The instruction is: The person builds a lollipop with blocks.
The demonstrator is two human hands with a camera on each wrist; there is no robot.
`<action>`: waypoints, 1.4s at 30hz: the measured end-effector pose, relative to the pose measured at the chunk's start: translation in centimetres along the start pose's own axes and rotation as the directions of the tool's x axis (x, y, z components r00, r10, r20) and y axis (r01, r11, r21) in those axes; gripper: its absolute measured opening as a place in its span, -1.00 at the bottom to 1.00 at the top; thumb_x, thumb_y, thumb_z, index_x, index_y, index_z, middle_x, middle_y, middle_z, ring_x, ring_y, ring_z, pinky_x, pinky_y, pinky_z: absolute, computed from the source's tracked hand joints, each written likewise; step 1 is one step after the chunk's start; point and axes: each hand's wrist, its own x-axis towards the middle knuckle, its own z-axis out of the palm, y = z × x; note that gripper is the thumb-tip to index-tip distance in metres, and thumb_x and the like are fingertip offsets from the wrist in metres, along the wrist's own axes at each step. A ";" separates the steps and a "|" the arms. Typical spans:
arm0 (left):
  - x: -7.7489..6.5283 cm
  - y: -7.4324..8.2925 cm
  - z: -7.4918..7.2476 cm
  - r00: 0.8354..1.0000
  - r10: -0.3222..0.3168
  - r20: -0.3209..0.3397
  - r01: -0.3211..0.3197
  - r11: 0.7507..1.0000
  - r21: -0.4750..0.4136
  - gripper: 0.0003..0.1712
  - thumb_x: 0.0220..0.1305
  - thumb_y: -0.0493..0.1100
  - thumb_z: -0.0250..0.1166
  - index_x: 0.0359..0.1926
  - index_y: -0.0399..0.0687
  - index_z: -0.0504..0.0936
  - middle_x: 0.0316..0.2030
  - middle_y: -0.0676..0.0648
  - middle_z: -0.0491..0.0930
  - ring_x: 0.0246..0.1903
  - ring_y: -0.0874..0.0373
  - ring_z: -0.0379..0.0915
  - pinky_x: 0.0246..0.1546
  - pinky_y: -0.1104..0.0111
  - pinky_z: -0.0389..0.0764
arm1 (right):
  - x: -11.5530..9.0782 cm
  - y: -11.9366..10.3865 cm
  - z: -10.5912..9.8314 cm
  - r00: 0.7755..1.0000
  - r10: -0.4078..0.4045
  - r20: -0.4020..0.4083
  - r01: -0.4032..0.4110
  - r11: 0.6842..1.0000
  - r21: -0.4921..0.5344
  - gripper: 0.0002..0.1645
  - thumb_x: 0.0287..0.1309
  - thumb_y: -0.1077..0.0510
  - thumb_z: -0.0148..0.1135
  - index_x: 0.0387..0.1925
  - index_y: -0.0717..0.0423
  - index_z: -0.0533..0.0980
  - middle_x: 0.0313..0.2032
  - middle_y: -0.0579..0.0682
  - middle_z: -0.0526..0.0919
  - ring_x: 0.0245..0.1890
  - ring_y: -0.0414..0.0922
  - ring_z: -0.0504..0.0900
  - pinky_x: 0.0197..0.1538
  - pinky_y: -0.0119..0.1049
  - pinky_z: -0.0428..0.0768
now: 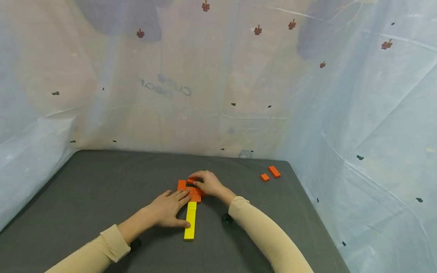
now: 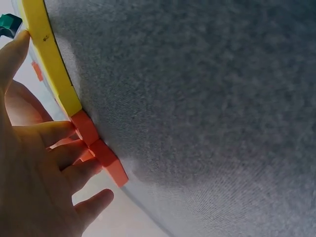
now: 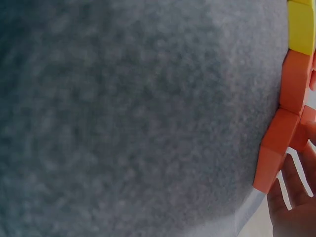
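An orange block (image 1: 190, 181) sat pinched between the right hand's (image 1: 211, 184) thumb and fingers.
It was at the far side of the orange cluster (image 1: 195, 198); the left hand (image 1: 167, 209) lay spread, fingertips on the cluster, thumb on the yellow strip (image 1: 189, 233).

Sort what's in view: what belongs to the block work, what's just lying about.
In use:
- yellow strip, left hand on it
- joined orange blocks
- orange piece in the right hand

Lying about:
- longer loose block, smaller loose block; possibly spares
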 end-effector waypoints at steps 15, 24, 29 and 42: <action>0.2 0.1 0.2 1.000 0.000 -0.008 0.000 1.000 0.000 0.19 0.18 0.63 0.21 0.59 -0.03 0.28 0.59 -0.10 0.19 0.55 -0.08 0.13 0.45 -0.21 0.21 | -0.1 -0.3 0.3 0.999 -0.011 0.038 0.012 0.999 -0.044 -0.62 0.56 0.15 0.12 0.28 -0.04 0.63 0.23 -0.06 0.67 0.24 -0.03 0.57 0.36 -0.08 0.49; 0.3 0.1 0.1 1.000 0.015 -0.012 -0.015 1.000 0.000 0.18 0.18 0.60 0.24 0.58 -0.05 0.31 0.57 -0.13 0.21 0.54 -0.10 0.14 0.44 -0.19 0.25 | 0.1 -0.3 0.7 0.999 0.006 -0.039 -0.009 0.996 -0.086 -0.65 0.55 0.18 0.13 0.23 0.02 0.66 0.14 0.00 0.70 0.20 0.00 0.60 0.33 -0.06 0.52; 0.2 0.1 -0.2 1.000 0.014 0.000 -0.014 1.000 -0.002 0.19 0.19 0.60 0.24 0.58 -0.07 0.29 0.58 -0.13 0.19 0.54 -0.10 0.14 0.44 -0.19 0.25 | 0.1 -0.5 0.7 0.999 0.021 -0.034 -0.024 0.995 -0.093 -0.65 0.54 0.16 0.14 0.22 0.00 0.67 0.12 -0.01 0.70 0.17 -0.01 0.60 0.30 -0.08 0.54; 0.0 -0.1 -0.1 1.000 0.011 -0.006 -0.011 1.000 -0.002 0.18 0.19 0.60 0.24 0.57 -0.08 0.31 0.57 -0.14 0.21 0.53 -0.12 0.17 0.42 -0.19 0.28 | 0.3 -0.4 1.0 1.000 0.016 -0.015 -0.017 0.995 -0.094 -0.65 0.55 0.14 0.13 0.23 -0.03 0.66 0.12 -0.01 0.70 0.16 -0.01 0.59 0.29 -0.09 0.54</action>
